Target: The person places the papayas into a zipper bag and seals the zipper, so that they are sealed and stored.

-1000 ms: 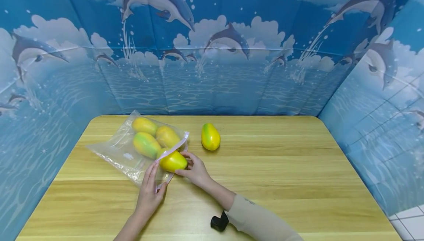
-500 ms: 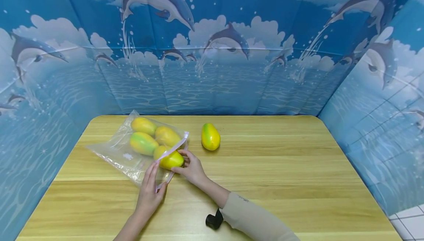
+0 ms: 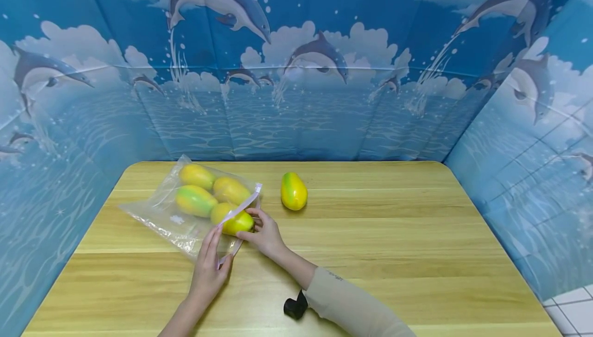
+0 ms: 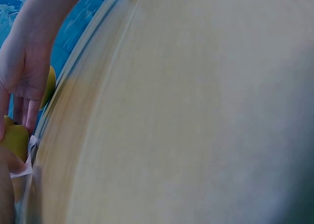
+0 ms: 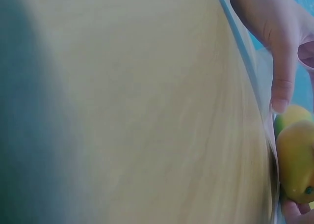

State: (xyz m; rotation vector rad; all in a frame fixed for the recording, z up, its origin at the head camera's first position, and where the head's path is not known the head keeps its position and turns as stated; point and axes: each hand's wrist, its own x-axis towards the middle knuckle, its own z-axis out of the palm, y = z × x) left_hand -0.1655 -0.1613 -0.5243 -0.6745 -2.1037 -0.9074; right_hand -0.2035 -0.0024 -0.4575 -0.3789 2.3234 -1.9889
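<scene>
A clear zip bag (image 3: 150,213) lies on the table's left, its mouth facing right, with several yellow-green mangoes inside, among them one mango (image 3: 195,200) near the middle. My left hand (image 3: 208,270) holds the bag's mouth, its pinkish zip strip (image 3: 252,195) lifted by the fingers. At the opening, my right hand (image 3: 265,235) grips the outer end of another mango (image 3: 240,223), which is partly inside the bag. The right wrist view shows this mango (image 5: 297,162) below the left thumb. One loose mango (image 3: 294,191) rests on the table right of the bag.
The wooden table (image 3: 394,244) extends to the right of both hands. Dolphin-printed curtains (image 3: 306,116) hang along its back and sides. A black wrist device (image 3: 295,306) sits by the right sleeve, low above the table.
My right hand has moved left, pushing its mango further into the bag. The mangoes inside have shifted left. My left hand stays at the mouth, and the loose mango is still.
</scene>
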